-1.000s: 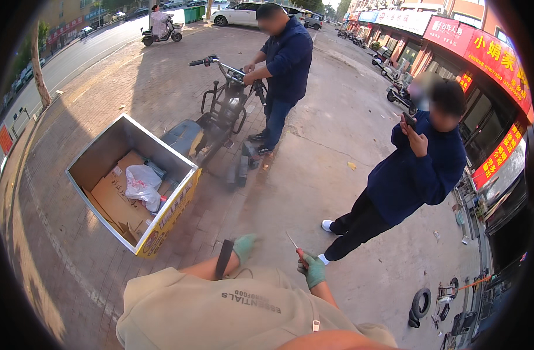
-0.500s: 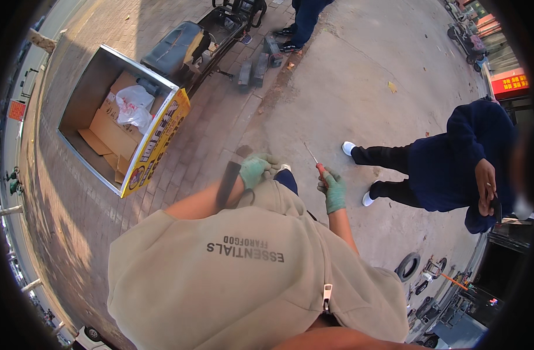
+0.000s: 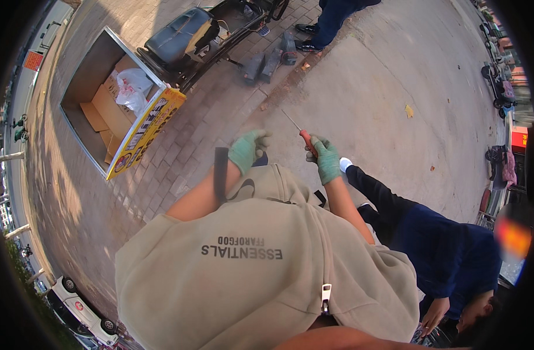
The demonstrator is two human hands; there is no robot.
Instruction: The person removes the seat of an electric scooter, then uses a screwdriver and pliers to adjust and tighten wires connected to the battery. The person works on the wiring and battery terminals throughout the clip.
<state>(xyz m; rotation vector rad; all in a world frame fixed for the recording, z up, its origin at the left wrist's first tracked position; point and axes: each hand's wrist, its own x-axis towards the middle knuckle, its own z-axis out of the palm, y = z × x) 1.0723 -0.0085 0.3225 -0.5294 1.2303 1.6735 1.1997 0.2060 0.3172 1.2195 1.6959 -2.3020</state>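
My right hand [image 3: 326, 157], in a pale green glove, grips a screwdriver [image 3: 305, 137] by its red handle, its thin shaft pointing forward and left. My left hand [image 3: 246, 150], also gloved, is raised beside it with curled fingers apart, seemingly empty. A black strap [image 3: 221, 174] hangs by my left wrist. Ahead and left stands an open metal cargo box [image 3: 75, 119] with a yellow side panel, holding flattened cardboard [image 3: 108, 105] and a white plastic bag [image 3: 131, 87]. Behind it is a stripped vehicle frame with a dark seat [image 3: 177, 38].
Dark blocks [image 3: 270, 64] lie on the paving by the frame, beside a standing person's legs [image 3: 328, 23]. Another person in navy [image 3: 453, 262] is close at my right. Scooters [image 3: 497, 87] line the right edge; a white car [image 3: 83, 309] is at the lower left.
The view has tipped down and turned. Both my hands have risen in the picture, the screwdriver still in the right. The navy-clad person has shifted from upper right to lower right.
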